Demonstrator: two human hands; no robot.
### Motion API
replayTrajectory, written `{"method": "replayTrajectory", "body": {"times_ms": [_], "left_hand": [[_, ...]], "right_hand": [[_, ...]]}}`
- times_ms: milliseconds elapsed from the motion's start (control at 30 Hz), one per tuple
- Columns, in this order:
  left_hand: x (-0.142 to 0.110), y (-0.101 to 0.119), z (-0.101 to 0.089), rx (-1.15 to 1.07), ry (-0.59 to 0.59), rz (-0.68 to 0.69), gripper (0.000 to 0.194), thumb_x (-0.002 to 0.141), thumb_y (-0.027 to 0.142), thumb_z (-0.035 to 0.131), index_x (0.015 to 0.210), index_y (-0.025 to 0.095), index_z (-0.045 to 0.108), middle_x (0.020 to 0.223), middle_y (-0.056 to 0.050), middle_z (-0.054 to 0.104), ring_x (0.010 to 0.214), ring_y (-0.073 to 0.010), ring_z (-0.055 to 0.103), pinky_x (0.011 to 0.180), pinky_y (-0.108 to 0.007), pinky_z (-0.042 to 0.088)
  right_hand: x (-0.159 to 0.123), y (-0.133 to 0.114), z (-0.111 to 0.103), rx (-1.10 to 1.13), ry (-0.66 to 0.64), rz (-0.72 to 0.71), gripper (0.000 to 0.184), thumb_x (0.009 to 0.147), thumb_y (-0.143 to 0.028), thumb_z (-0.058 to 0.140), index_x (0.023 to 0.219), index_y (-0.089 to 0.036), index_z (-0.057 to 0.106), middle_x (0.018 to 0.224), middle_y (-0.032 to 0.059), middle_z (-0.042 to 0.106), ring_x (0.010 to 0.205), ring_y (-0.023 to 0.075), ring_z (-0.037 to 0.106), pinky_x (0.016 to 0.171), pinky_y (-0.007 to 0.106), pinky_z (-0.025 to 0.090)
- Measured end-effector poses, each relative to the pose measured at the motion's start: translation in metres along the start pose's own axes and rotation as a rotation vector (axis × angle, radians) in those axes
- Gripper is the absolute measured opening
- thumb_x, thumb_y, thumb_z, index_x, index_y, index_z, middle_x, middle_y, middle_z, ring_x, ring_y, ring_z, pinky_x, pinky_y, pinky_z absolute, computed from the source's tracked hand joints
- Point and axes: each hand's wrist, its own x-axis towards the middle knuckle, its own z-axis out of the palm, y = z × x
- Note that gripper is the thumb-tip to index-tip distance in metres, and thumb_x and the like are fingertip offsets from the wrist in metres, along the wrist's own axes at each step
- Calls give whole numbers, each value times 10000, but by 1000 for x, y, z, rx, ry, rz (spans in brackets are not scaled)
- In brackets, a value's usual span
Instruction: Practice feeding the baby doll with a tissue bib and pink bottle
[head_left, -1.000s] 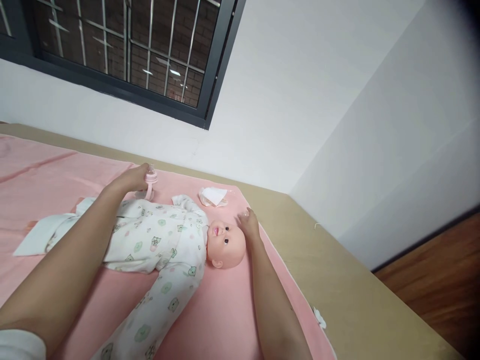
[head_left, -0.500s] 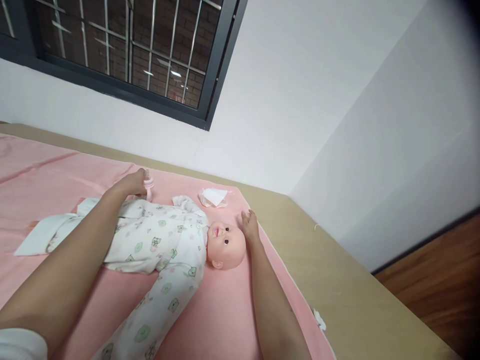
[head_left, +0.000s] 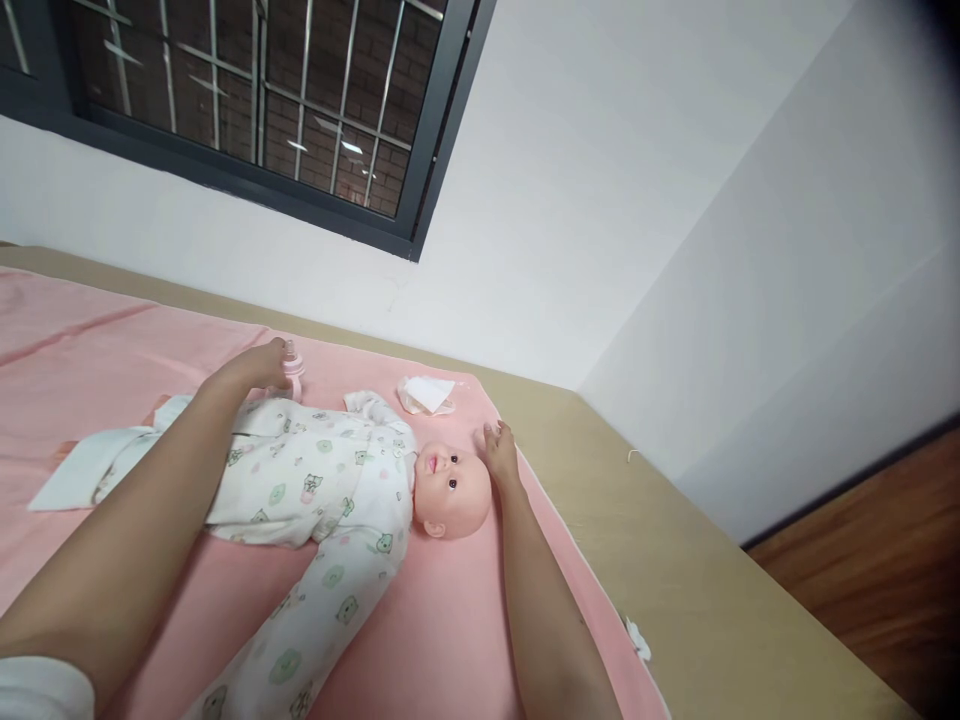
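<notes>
A baby doll point(head_left: 452, 492) in white printed clothes lies on its back on a pink sheet point(head_left: 442, 620), its head toward the right. Reaching across the doll's legs, my left hand point(head_left: 264, 368) is closed on a baby bottle point(head_left: 293, 365) with a clear nipple and pink collar. The hand hides part of the bottle. Just beyond the top of the doll's head, my right hand point(head_left: 501, 452) rests low over the sheet with its fingers curled. A small pinkish thing shows at those fingertips, too small to name.
A clear packet with white tissue point(head_left: 429, 394) lies near the sheet's far edge. Wooden surface point(head_left: 675, 560) borders the sheet, with a small white scrap point(head_left: 637, 640) at its right edge. Behind stand a white wall point(head_left: 540, 200) and a barred window point(head_left: 247, 100).
My left hand and the bottle have shifted very slightly to the left. My right hand, the doll and the packet stay where they were.
</notes>
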Motion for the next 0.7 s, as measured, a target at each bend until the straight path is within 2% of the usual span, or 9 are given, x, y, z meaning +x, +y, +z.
{"method": "replayTrajectory", "body": {"times_ms": [100, 200, 267, 333, 400, 467, 533, 633, 700], "left_hand": [[-14, 13, -18, 84, -31, -103, 733, 684, 125, 682, 1331, 24, 353, 1152, -219, 624, 983, -329, 608, 756, -320, 469], [-35, 37, -37, 148, 68, -125, 772, 810, 294, 654, 1434, 59, 264, 1368, -258, 461, 1222, -425, 444, 900, -442, 438], [-52, 60, -44, 169, 192, 23, 678, 889, 339, 575, 1449, 91, 283, 1382, -212, 467, 1270, -375, 417, 978, -437, 404], [-69, 88, -42, 156, 290, 274, 588, 917, 333, 535, 1435, 125, 350, 1415, -157, 456, 1285, -307, 426, 1056, -384, 344], [-82, 118, -33, 135, 271, 479, 543, 903, 329, 544, 1406, 170, 415, 1419, -102, 467, 1282, -272, 435, 1079, -338, 314], [-88, 147, -19, 105, 147, 679, 475, 902, 329, 522, 1361, 213, 478, 1387, -68, 506, 1261, -258, 460, 1059, -321, 327], [-84, 172, -2, 68, -36, 799, 419, 903, 323, 495, 1309, 230, 534, 1358, -63, 537, 1226, -253, 494, 1025, -310, 355], [-62, 201, 27, 8, -364, 862, 401, 895, 352, 466, 1250, 208, 582, 1297, -78, 591, 1151, -241, 552, 972, -306, 404], [-44, 212, 49, -52, -592, 827, 409, 869, 413, 475, 1173, 186, 627, 1238, -90, 624, 1074, -246, 594, 943, -332, 440]], "right_hand": [[-1, -1, -1, 9, 15, -7, 655, 874, -523, 398, 1351, -76, 435, 1393, 238, 466, 1299, 298, 454, 1079, 439, 346], [-4, -7, -5, -1, 37, -14, 668, 888, -526, 364, 1345, -43, 434, 1376, 253, 472, 1284, 301, 459, 1074, 429, 344], [-7, -13, -9, -2, 87, -43, 657, 898, -530, 337, 1318, -41, 464, 1347, 242, 500, 1264, 300, 467, 1062, 419, 348], [-10, -20, -13, 8, 164, -103, 604, 912, -517, 311, 1248, -66, 531, 1282, 211, 556, 1217, 286, 490, 1042, 406, 359], [-14, -29, -16, 17, 237, -186, 543, 929, -487, 282, 1150, -104, 596, 1189, 172, 611, 1148, 266, 518, 1007, 389, 378], [-18, -37, -17, 14, 261, -279, 505, 945, -449, 255, 1060, -135, 634, 1099, 139, 645, 1082, 248, 534, 972, 371, 391], [-22, -45, -15, 7, 230, -362, 482, 956, -422, 244, 1003, -160, 645, 1035, 115, 660, 1043, 234, 540, 946, 356, 397], [-29, -54, -9, 1, 122, -429, 448, 960, -423, 260, 941, -186, 640, 959, 96, 662, 979, 220, 553, 891, 337, 415], [-33, -58, -3, -11, 31, -444, 444, 957, -441, 267, 860, -203, 628, 895, 84, 653, 920, 215, 557, 833, 326, 426]]}}
